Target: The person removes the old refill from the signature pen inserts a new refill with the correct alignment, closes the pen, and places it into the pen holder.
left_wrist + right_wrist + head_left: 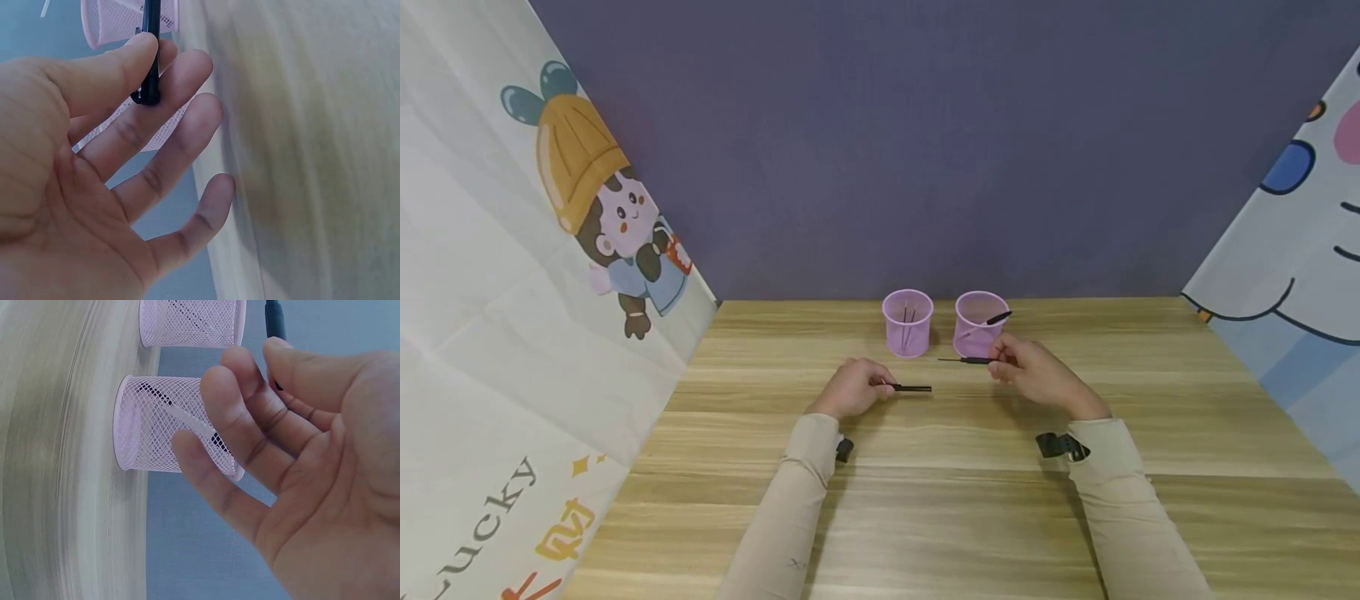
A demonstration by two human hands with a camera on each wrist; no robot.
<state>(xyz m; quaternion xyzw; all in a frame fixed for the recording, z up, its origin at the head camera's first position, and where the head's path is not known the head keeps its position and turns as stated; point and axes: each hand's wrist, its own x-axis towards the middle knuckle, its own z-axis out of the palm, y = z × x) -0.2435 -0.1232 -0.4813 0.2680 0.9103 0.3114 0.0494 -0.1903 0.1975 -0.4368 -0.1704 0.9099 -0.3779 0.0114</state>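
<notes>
My left hand [852, 388] pinches one end of a slim black pen barrel [913, 388] between thumb and fingers, just above the table. A small clip shows on the barrel [152, 25] in the left wrist view; the other fingers are spread loosely. My right hand [1033, 375] pinches a black pen part [976, 361] with a thin dark rod sticking out of it, pointing left toward the barrel. The two pieces are apart. In the right wrist view the thumb and fingers cover much of this pen part [275, 322].
Two pink mesh pen cups stand near the back wall. The left cup [907, 346] holds thin dark sticks; the right cup [967, 342], close behind my right hand, holds a leaning black-and-white pen [999, 317]. Wood-grain table [955, 517] lies beneath, with printed curtains at both sides.
</notes>
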